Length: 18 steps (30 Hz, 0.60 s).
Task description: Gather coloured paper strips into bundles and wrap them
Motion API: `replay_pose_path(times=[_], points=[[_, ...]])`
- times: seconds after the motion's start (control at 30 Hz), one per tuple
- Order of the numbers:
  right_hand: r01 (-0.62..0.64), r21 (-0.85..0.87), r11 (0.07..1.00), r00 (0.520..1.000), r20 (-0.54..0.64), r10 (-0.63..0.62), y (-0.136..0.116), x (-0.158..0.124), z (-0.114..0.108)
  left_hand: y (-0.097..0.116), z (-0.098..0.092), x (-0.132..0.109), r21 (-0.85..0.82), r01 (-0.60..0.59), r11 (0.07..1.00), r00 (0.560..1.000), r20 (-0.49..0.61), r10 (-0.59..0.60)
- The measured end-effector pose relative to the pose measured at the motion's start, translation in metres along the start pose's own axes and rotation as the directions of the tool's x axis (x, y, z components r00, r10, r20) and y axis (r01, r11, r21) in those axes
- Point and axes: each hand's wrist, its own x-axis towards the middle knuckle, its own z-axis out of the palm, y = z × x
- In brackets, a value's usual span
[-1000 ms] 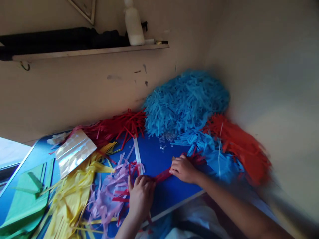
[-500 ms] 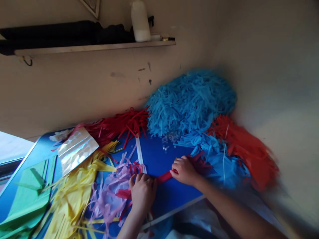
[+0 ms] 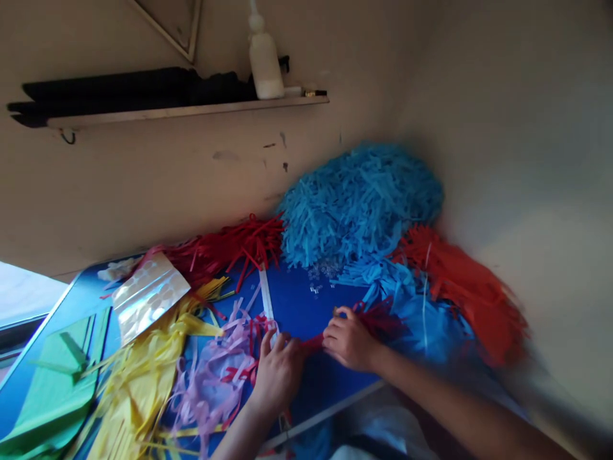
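A twisted strip of red tissue paper (image 3: 313, 344) stretches between my two hands, low over the blue tabletop. My left hand (image 3: 282, 367) is closed on its left end, where fringed red ends poke out over the lilac paper. At the other end my right hand (image 3: 349, 337) grips the red paper with curled fingers; a dark red fringe (image 3: 385, 319) fans out beyond it. Lilac paper strips (image 3: 215, 377) lie left of my left hand. Light blue fringed paper (image 3: 412, 300) is just past my right hand.
A big blue fringed pile (image 3: 361, 201) rests against the wall. Red fringe (image 3: 225, 246), yellow strips (image 3: 138, 390), green sheets (image 3: 52, 390) and a shiny sticker sheet (image 3: 151, 297) cover the left side. Orange-red fringe (image 3: 472, 294) lies right. A shelf (image 3: 191, 112) holds a white bottle (image 3: 265, 67).
Both hands stay on the red paper, and my right hand has shifted slightly toward the left one. The camera view has tilted up a little, so shelf and table sit lower.
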Motion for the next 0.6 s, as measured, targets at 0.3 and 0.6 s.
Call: replay_pose_path(times=[0.3, 0.6], points=[[-0.051, -0.027, 0.998, 0.997, 0.053, 0.053, -0.002, 0.014, -0.001, 0.011, 0.005, 0.005, 0.029, 0.042, 0.999, 0.998, -0.056, -0.040], [-0.139, -0.018, 0.990, 0.990, 0.014, 0.139, 0.013, -0.013, 0.000, -0.011, -0.006, -0.021, -0.030, 0.086, 0.996, 0.995, -0.051, -0.088]])
